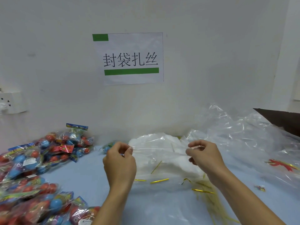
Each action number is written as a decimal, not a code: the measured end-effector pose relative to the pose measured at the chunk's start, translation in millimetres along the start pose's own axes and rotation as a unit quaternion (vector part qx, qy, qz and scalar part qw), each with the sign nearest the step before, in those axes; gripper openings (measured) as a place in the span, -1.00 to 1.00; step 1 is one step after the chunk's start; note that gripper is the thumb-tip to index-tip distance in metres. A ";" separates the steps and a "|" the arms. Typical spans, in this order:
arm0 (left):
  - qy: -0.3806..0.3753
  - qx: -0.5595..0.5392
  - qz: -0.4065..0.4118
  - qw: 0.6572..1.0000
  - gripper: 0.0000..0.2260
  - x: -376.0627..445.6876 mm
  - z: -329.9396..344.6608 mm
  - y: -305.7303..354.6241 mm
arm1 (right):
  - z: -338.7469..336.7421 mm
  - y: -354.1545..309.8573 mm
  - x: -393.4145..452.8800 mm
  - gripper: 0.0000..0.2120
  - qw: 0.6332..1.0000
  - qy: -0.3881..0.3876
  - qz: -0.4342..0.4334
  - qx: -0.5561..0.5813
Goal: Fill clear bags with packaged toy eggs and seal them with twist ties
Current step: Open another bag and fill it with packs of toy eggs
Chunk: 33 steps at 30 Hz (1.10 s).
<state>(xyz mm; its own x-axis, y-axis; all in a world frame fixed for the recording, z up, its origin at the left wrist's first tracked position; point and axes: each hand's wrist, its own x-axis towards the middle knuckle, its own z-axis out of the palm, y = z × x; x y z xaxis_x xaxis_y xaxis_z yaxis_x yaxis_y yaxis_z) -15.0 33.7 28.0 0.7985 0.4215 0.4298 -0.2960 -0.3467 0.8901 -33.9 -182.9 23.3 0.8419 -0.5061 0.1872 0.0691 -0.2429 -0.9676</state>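
Crinkly clear bag [159, 149] pinched taut between both hands, left [120, 161], right [205, 157]

You have two hands up: left hand [120, 161], right hand [204, 155], one clear bag [159, 153] between them. Left of that bag, egg packs [40, 159] lie heaped beyond counting; below it, gold twist ties [159, 181], at least four.
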 end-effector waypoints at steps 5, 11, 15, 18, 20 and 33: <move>-0.109 -0.077 -0.045 0.990 -0.90 -9.0 11.7 2.8 | 9.1 0.1 -7.7 -0.87 0.998 -0.020 -0.047 -0.041; -0.238 0.008 -0.005 0.971 -0.61 -21.3 17.2 1.6 | 21.6 1.1 -16.5 -0.77 0.988 -0.104 -0.096 -0.062; -0.263 0.105 0.044 0.958 -0.69 -25.4 18.2 -2.2 | 28.4 2.5 -22.0 -0.64 0.979 -0.135 -0.112 -0.100; -0.165 0.174 0.073 0.968 -0.70 -20.9 11.7 -0.6 | 22.7 1.7 -16.8 -0.69 0.975 -0.040 -0.107 -0.190; -0.070 0.199 0.117 0.970 -0.72 -19.5 6.6 3.4 | 18.4 -0.9 -16.7 -0.74 0.972 0.018 -0.107 -0.209; -0.179 0.020 0.093 0.979 -0.71 -31.3 20.6 5.8 | 37.7 -2.9 -31.1 -0.74 0.974 -0.035 -0.168 -0.151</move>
<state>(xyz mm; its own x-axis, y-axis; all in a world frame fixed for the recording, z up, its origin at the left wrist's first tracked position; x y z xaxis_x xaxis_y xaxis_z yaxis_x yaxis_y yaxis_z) -30.9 1.3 16.6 0.8676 0.0288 0.4964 -0.4390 -0.4245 0.7919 -40.0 -135.3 13.9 0.8336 -0.3020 0.4625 0.1954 -0.6220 -0.7583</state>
